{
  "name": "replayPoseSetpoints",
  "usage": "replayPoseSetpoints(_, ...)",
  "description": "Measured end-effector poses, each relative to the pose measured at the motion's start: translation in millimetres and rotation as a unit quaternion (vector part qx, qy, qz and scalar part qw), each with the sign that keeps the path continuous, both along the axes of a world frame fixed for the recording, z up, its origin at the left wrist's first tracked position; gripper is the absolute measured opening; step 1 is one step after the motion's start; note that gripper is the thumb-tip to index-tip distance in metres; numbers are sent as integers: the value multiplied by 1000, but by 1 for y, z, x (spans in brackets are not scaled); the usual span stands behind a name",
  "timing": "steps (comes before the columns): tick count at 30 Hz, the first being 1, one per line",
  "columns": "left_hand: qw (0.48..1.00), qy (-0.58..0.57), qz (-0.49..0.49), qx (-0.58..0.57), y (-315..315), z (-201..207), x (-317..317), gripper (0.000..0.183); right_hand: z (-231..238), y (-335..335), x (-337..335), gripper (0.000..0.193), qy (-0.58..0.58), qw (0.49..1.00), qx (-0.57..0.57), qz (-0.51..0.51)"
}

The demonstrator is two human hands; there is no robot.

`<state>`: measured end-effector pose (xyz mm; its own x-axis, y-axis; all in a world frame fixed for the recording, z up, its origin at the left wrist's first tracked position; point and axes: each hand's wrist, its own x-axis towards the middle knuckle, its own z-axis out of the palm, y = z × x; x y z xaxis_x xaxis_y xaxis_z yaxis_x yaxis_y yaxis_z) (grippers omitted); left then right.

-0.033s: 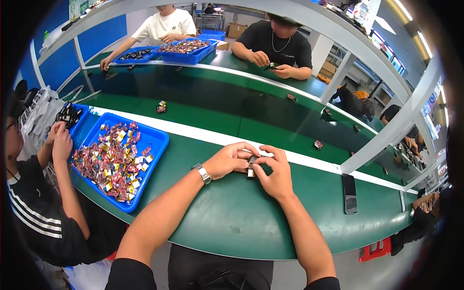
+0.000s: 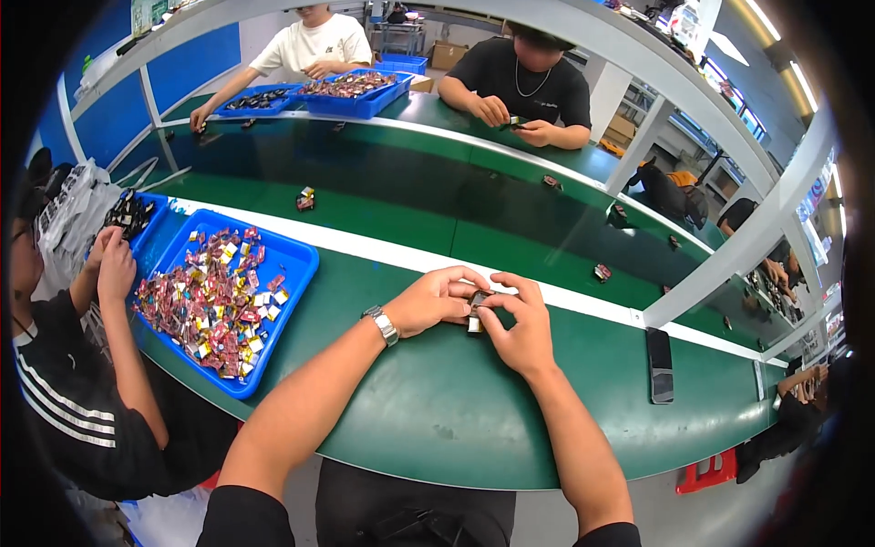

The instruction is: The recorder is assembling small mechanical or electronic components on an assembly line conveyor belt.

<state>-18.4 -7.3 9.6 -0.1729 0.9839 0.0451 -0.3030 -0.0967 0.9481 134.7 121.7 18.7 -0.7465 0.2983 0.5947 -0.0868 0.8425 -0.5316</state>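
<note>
Left head-worn fisheye, looking down and forward over bench [image 2: 410, 401], hands [image 2: 521, 333] close near centre, coworkers [image 2: 524, 87] farther off.

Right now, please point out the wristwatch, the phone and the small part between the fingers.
Wristwatch [image 2: 386, 330], head view: on the metal band.
Phone [image 2: 660, 366], head view: middle of its dark face.
Small part [image 2: 474, 324], head view: its white lower end.

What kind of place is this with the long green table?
It's probably a factory workshop. You can see the long green table, a blue tray heaped with small parts, and a person in black across the table, holding a small piece in both hands.
</note>
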Motion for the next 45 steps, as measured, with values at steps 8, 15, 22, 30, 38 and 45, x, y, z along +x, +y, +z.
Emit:
replayPoseSetpoints(8,1000,25,-2,-2,-1,4,2,37,1,-5,1,9,2,1000,-21,-16)
replayPoseSetpoints(15,998,51,32,-33,2,5,10,22,6,-1,8,9,-22,997,-46,50)
replayPoseSetpoints(22,998,17,41,-37,2,0,5,23,-1,-10,7,14,21,999,-27,-12)
replayPoseSetpoints(30,999,-13,40,-19,1,-1,3,21,-5,-15,5,13,30,999,-41,-18)
replayPoseSetpoints(38,999,-3,44,-16,0,-2,2,21,-12,-18,0,14,55,995,-73,-36)
replayPoseSetpoints(45,999,-19,45,-14,0,-3,2,21,-14,-19,0,15,47,994,-96,-32)
